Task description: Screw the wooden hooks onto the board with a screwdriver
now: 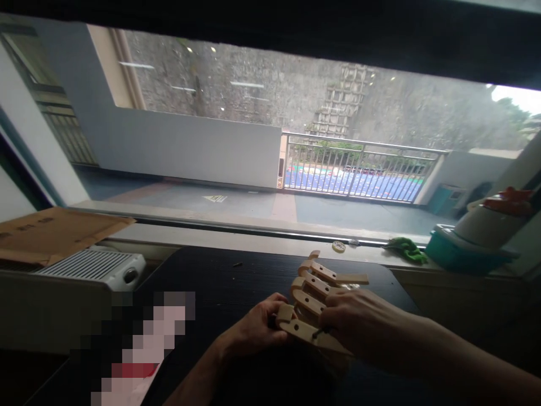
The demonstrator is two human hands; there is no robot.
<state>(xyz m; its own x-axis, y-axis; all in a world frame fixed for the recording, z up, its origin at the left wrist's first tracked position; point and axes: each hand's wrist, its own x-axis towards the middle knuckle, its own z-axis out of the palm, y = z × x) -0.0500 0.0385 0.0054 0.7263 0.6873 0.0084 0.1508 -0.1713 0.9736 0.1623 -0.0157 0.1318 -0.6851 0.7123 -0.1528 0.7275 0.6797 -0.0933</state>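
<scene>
Pale wood, so probably light, stiff and not slippery; curled ends maybe fragile, flat slats safer to hold. Rack (315,305) sits over the worktop's (207,282) right half, curls pointing to its left side, slats' long axis running left-right. Left hand's (256,324) fingers clamp the nearest curl; right hand's (367,320) bend against slats, grip unclear.

A pale wooden piece (310,304) is handled at a dark table (203,293).
The left hand (257,326) grips its near curved end; the right hand (363,316) curls over its right side, the fingertips partly hidden. On the pale sill (236,241) behind lie a small round object (338,247) and a green cloth (406,250), which is just beside a teal container (443,252).
</scene>
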